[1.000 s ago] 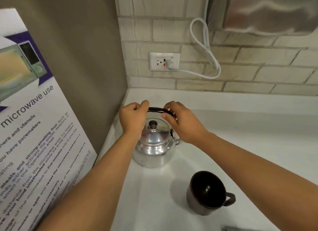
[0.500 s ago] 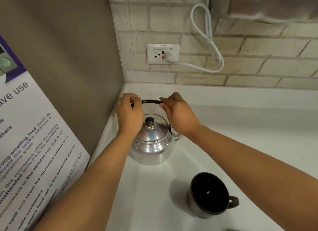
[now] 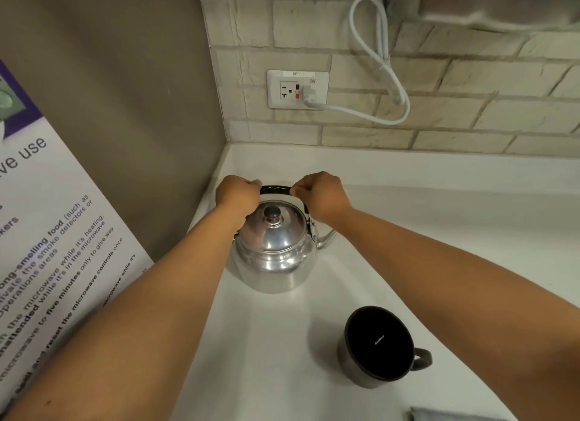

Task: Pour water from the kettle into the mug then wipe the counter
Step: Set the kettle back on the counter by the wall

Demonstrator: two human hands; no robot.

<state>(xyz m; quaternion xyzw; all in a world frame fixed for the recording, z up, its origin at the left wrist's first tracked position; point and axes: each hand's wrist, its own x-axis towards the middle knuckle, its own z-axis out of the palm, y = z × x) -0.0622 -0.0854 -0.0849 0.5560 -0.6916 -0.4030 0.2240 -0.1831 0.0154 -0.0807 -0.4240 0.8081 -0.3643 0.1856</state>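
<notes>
Both hands, left hand [image 3: 236,197] and right hand [image 3: 323,196], are closed around the kettle [image 3: 272,251] handle in the far-left counter corner. Pouring hasn't started; next it probably needs lifting toward the mug [image 3: 378,347], near right.

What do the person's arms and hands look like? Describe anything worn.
Both forearms are bare up to the frame edge: no sleeves, gloves or watch in view. The left hand and right hand show no rings or markings that can be made out.

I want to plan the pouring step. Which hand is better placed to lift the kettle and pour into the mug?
Probably the right hand. It grips the kettle handle on the spout side, and the mug stands on that side too. The left hand holds the far end, near the wall.
</notes>
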